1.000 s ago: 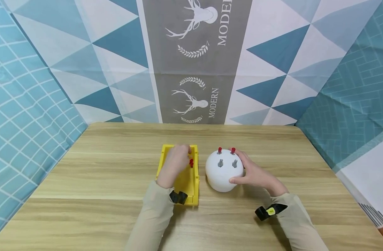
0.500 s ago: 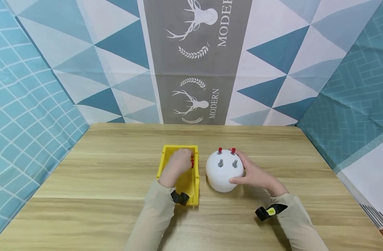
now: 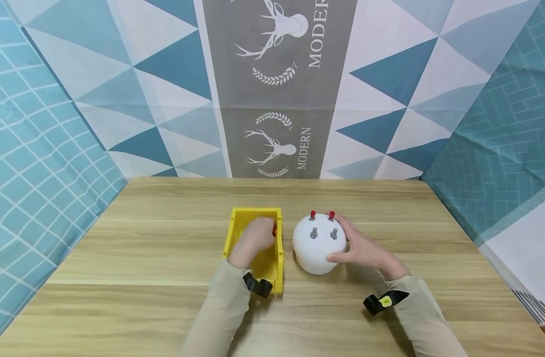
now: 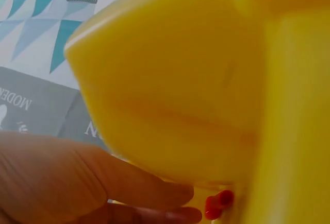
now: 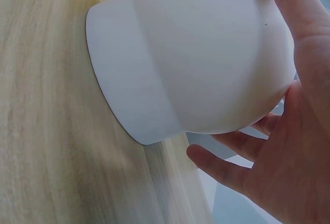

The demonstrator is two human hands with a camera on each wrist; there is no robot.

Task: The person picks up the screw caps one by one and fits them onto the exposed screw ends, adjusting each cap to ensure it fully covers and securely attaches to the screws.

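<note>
My left hand reaches down into a yellow plastic bin. In the left wrist view its thumb and a finger extend close beside small red caps; a gap shows between fingertips and caps. My right hand grips the right side of a white rounded dome, thumb in front and fingers behind. Two grey posts stick up from the dome's top, and behind them two red-capped posts. The right wrist view shows the dome's flared base standing on the wood.
The wood-grain table carries the bin and dome side by side, a narrow gap between them. The bin's raised wall stands beside the left hand. A patterned cloth backdrop rises at the table's far edge.
Inside the bin, my left hand has moved slightly right and nearer, its fingers now covering most of the red caps. The right hand and dome stay put.
</note>
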